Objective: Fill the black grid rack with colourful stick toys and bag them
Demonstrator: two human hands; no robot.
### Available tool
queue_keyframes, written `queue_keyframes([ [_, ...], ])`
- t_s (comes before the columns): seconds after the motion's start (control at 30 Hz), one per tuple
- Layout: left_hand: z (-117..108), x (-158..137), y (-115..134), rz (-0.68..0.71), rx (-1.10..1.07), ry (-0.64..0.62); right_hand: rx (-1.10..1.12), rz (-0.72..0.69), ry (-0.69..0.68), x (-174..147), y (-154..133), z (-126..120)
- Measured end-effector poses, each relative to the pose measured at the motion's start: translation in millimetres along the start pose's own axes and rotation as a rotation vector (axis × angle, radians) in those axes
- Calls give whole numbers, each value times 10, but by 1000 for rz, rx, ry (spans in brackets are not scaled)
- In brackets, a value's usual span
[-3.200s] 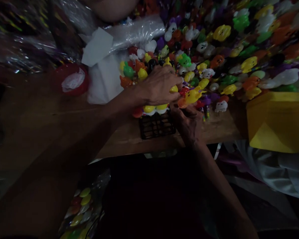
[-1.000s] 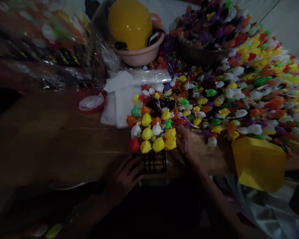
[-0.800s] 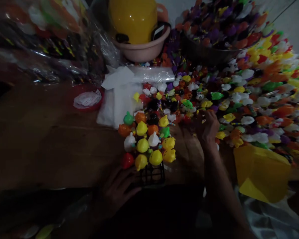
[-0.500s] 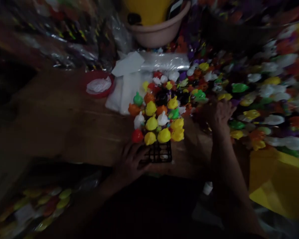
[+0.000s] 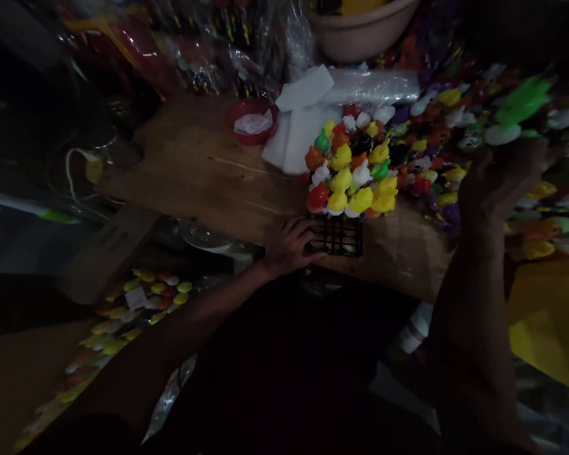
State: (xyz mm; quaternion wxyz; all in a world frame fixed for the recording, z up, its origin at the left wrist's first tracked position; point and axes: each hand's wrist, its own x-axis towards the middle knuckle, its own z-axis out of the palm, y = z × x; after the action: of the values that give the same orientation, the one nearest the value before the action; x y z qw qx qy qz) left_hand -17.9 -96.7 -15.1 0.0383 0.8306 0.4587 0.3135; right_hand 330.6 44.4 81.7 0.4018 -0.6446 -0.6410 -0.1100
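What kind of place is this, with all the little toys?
It looks like a small, dim workshop, though I can't be sure. A wooden table holds a big pile of colourful plastic toys, a black grid rack has more in rows, and clear plastic lies behind.

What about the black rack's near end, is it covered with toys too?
No, the near end of the black rack shows bare grid, with toys grouped beyond it.

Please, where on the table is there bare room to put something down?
Mostly left: bare wood lies between the red bowl, the white sheets and the left hand. A smaller patch lies between the black rack and the right forearm. Colourful toys crowd around the right hand.
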Motion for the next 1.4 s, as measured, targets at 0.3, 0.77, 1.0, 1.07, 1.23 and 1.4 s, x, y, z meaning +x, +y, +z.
queue_keyframes([
  [0.3, -190, 17, -52, -71, -289, -28, 692, 446, -254, -2049, -1321, -188],
  [0.77, -217, 174, -118, -278, -11, -153, 483, 262, -267, -1943, -1833, 295],
  [1.0, -182, 210, -13, -327, -116, -188, 279, -30, -211, -1916, -1823, 318],
  [1.07, -154, 210, -14, -343, -166, -178, 295, -56, -265, -1873, -1812, 306],
  [1.23, -150, 196, -49, -347, -285, -127, 386, -53, -333, -1801, -1779, 257],
  [1.4, -174, 197, -85, -328, -293, -137, 466, -105, -291, -1843, -1780, 279],
])
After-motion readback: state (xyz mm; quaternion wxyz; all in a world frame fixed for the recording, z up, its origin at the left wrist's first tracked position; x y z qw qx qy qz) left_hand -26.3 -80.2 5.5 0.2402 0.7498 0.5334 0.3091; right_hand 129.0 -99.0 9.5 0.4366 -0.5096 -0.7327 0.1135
